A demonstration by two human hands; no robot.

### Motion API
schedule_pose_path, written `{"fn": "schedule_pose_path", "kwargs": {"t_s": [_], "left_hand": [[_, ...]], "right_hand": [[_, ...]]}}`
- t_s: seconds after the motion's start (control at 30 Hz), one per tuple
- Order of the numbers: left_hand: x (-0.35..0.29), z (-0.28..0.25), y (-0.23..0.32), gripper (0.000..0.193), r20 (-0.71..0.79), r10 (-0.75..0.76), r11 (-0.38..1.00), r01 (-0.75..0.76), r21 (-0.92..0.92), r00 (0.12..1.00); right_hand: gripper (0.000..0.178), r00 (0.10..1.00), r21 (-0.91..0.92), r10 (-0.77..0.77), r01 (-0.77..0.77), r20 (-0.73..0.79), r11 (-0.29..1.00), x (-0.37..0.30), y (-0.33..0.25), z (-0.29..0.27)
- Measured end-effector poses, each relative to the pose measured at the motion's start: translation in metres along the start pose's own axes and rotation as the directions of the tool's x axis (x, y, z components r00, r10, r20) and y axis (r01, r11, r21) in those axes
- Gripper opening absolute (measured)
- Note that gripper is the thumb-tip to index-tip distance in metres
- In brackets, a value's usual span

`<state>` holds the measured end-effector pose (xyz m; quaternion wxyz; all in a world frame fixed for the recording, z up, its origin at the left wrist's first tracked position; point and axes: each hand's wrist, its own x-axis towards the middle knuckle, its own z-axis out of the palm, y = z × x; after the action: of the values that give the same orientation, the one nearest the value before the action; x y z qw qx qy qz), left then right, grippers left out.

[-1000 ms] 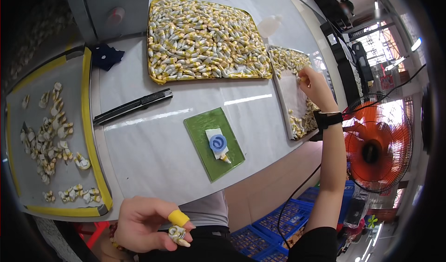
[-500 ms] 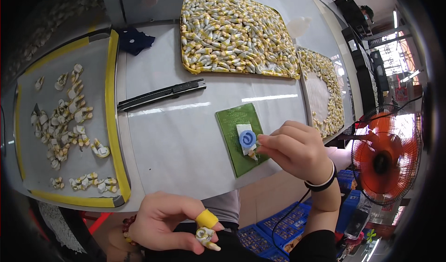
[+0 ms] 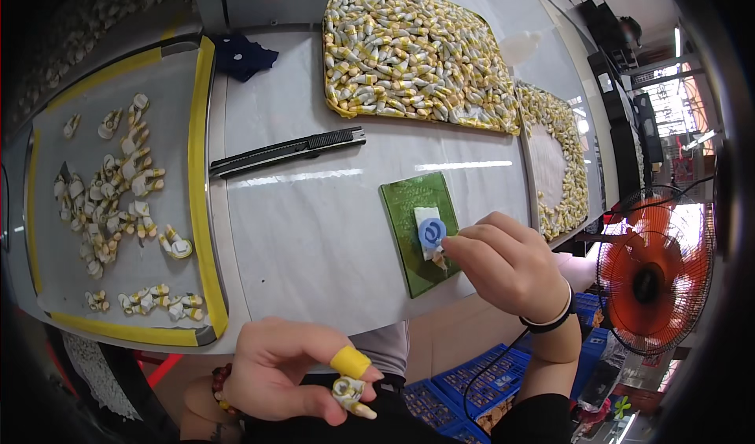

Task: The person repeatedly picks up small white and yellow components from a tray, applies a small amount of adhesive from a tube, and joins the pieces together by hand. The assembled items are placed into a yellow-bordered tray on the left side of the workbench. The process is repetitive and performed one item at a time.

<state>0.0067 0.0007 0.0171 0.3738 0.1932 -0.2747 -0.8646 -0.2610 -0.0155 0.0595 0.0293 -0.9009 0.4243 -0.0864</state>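
My left hand (image 3: 295, 377), a yellow band round one finger, is closed on a small white figurine (image 3: 348, 391) with yellow-brown parts, low at the front. My right hand (image 3: 503, 263) is closed in a pinch at the edge of a blue round piece (image 3: 432, 232) with a dark curl on it. What the pinched fingers hold is too small to make out. Under the blue piece lies a white pad (image 3: 425, 213) on a green board (image 3: 401, 208). A small pale, brownish bit (image 3: 440, 261) sits at the pad's near end.
A yellow-taped tray (image 3: 206, 232) with loose figurines stands left. A black cutter knife (image 3: 287, 152) lies mid-table. A tray full of small white-and-yellow pieces (image 3: 417, 55) stands at the back; a partly filled tray (image 3: 550, 165) is beside it. An orange fan (image 3: 646, 279) and blue crates (image 3: 472, 381) are right.
The table and everything on it has shifted a little to the right in the picture. My right hand keeps its pinch by the blue piece; my left hand still holds the figurine.
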Motion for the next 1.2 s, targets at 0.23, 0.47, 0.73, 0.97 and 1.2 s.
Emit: {"fn": "schedule_pose_path", "kwargs": {"t_s": [0.23, 0.47, 0.73, 0.97, 1.2], "left_hand": [[0.002, -0.008, 0.000, 0.039, 0.146, 0.246, 0.851, -0.286, 0.440, 0.958], [0.009, -0.014, 0.003, 0.045, 0.482, 0.262, 0.603, -0.532, 0.595, 0.836], [0.003, -0.002, 0.003, 0.041, 0.361, 0.387, 0.559, -0.527, 0.641, 0.849], [0.008, 0.006, 0.005, 0.031, 0.379, 0.476, 0.468, -0.593, 0.655, 0.794], [0.009, 0.005, 0.006, 0.026, 0.395, 0.481, 0.477, -0.612, 0.631, 0.783]], "right_hand": [[0.023, 0.998, -0.083, -0.053, 0.051, -0.025, 0.995, 0.008, -0.008, -0.001], [0.014, 0.924, 0.683, 0.114, 0.183, -0.365, 0.707, 0.007, -0.047, 0.002], [0.019, 0.950, 0.759, 0.185, 0.073, -0.249, 0.647, 0.011, -0.070, -0.002], [0.011, 0.970, 0.778, -0.017, 0.205, -0.242, 0.594, 0.019, -0.059, -0.005], [0.011, 0.951, 0.769, -0.021, 0.262, -0.308, 0.584, 0.019, -0.060, 0.002]]}}
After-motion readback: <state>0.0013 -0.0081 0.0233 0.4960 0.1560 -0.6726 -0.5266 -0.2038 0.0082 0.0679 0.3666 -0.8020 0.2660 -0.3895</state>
